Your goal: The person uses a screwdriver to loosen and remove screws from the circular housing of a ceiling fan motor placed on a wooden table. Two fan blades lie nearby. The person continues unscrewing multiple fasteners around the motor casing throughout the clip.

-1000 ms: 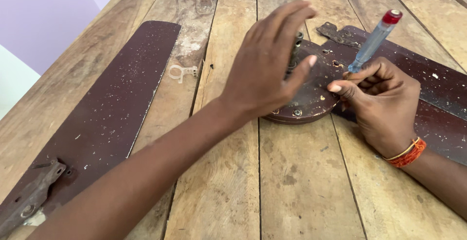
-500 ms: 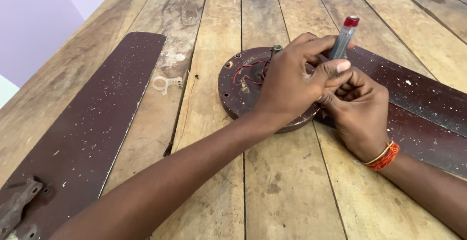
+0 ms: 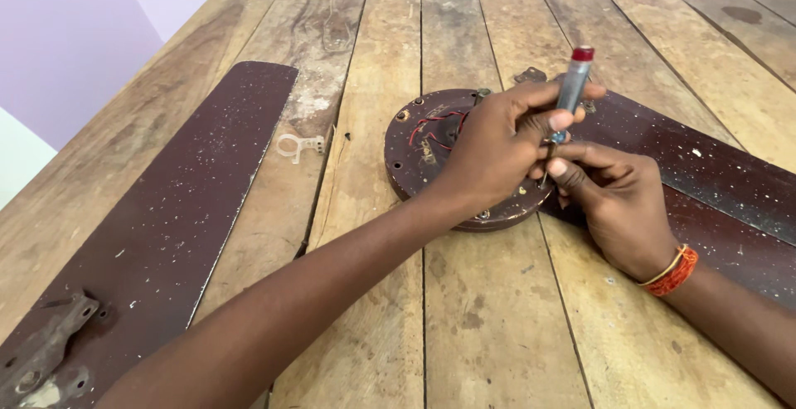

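A detached fan blade [image 3: 157, 218] (dusty, dark brown) and a clear clip [image 3: 300, 146] lie on the plank table [image 3: 489, 326].

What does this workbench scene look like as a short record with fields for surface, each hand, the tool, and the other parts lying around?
surface: worn wooden plank table
left hand: left hand rests on the round dark-brown metal fan motor plate and pinches the tool's upper shaft
right hand: right hand, orange thread band at the wrist, grips the tool low down
tool: screwdriver with clear handle and red cap, held nearly upright at the plate's right edge
other parts: long dark-brown fan blade at left; small clear plastic clip beside it; second dark-brown blade at right
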